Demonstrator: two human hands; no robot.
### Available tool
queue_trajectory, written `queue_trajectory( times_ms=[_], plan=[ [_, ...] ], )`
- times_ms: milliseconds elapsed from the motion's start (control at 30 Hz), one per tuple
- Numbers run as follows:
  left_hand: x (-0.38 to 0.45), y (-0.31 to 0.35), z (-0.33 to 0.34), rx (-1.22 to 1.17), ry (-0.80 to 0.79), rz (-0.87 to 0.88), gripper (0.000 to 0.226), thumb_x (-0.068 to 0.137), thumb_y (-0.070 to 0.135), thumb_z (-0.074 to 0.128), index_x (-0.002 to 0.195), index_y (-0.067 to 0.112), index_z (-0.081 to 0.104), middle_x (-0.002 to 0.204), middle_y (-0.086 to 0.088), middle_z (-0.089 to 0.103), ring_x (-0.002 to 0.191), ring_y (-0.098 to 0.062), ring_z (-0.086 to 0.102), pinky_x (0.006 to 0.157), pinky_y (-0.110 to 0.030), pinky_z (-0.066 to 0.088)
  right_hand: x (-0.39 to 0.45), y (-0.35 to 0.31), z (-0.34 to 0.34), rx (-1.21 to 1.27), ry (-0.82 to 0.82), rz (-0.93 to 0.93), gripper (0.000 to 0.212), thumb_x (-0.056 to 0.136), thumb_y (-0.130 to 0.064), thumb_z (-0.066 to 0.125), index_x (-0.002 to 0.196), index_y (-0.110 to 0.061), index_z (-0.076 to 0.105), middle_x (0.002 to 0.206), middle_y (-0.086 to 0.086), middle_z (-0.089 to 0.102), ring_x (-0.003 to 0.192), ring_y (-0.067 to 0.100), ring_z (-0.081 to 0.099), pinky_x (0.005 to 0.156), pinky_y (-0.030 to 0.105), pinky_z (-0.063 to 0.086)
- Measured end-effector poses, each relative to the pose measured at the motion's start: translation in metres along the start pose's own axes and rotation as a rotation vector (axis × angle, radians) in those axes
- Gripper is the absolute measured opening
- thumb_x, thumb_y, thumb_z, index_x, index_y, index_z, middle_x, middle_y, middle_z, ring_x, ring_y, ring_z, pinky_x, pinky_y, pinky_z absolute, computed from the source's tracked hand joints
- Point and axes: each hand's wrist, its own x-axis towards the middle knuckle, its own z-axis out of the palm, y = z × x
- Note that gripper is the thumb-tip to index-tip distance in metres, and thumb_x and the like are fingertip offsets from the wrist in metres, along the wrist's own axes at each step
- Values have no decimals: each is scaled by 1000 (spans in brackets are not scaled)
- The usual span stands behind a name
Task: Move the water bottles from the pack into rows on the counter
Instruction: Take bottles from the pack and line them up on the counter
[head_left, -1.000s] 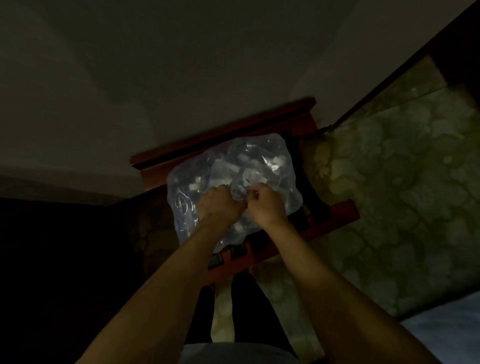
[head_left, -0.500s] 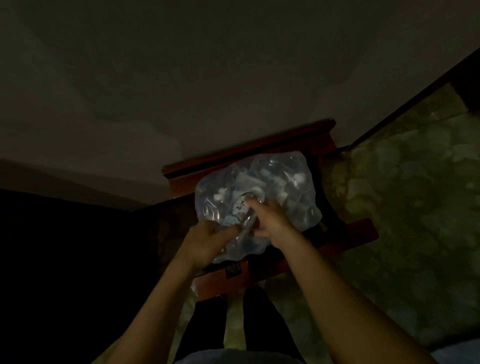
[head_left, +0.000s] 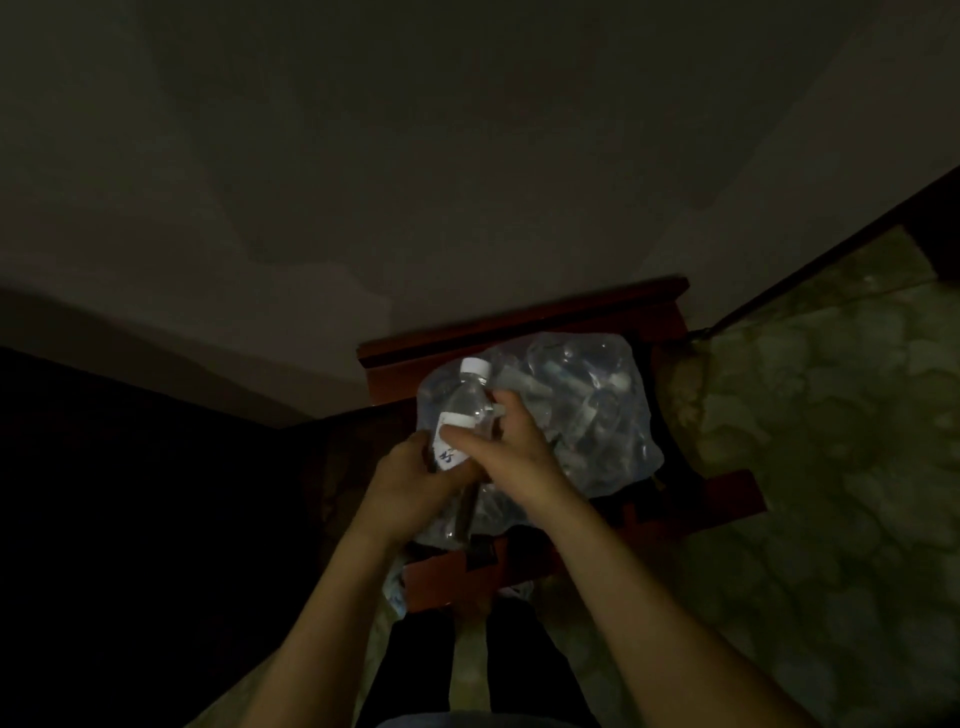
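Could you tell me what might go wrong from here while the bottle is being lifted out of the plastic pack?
The scene is very dim, so the bottle could be set down badly. The left hand and right hand overlap low on it, a crowded grip that may slip. The plastic pack sits on a narrow wooden stand; tugging the wrap could drag it over the edge.

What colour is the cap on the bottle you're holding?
White; the cap shows best in the head view, atop the clear bottle.
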Motion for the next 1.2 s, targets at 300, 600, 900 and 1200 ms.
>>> queue_trajectory(
  times_ms=[300,600,900,1200],
  plan=[
    [-3,-35,-2,-45,321,-87,42,74,39,82,105,20,61,88,7,69,82,-14,69,78,-42,59,30,44,7,-155,260,117,22,101,-26,47,108,-14,63,89,1,64,88,21,63,69,28,47],
    [6,-40,-3,-100,319,-69,43,74,39,82,107,20,63,88,6,71,78,-11,70,71,-37,60,71,65,-23,-827,214,153,28,95,-18,56,118,-1,59,123,18,58,110,32,59,95,41,51],
    [19,-33,6,-93,234,-63,52,75,38,81,118,17,61,96,0,73,84,-17,71,76,-41,60,84,72,-20,-744,439,443,59,95,-32,58,139,4,43,138,22,51,123,35,54,95,36,50],
    [26,-30,9,-62,197,-52,52,73,39,82,116,19,60,99,0,73,85,-18,72,74,-42,61,89,97,-33,-413,549,659,47,95,-30,59,128,4,57,127,21,63,112,34,64,88,37,55]
  ],
)
